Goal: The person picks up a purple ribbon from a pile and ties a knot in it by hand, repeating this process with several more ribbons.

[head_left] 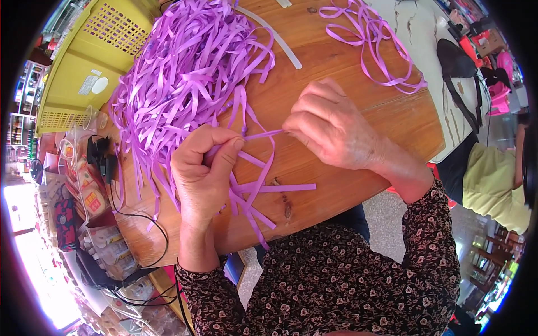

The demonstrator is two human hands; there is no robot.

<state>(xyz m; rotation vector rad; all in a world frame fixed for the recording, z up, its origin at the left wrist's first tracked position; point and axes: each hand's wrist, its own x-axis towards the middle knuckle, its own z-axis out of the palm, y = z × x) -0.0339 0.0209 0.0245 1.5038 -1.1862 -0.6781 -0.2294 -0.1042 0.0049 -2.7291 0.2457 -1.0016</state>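
A short length of purple ribbon [263, 134] stretches between my two hands over the wooden table. My left hand [204, 162] is closed, pinching it between thumb and bent forefinger. My right hand [330, 126] is closed too, its fingertips gripping the ribbon's other end. A small dark purple bead or knot sits on the ribbon by my left fingertips. Behind my left hand rises a large tangled heap of purple ribbons [185, 67]. Several loose ribbon ends [286, 187] hang over the wood below my hands.
A few looped purple ribbons [372, 42] lie at the far right of the wooden table [403, 123]. A yellow plastic crate [78, 67] stands at the left, and a clear strip [280, 42] lies beside the heap. A black cable [162, 229] crosses the left edge. Someone in yellow [493, 185] is at the right.
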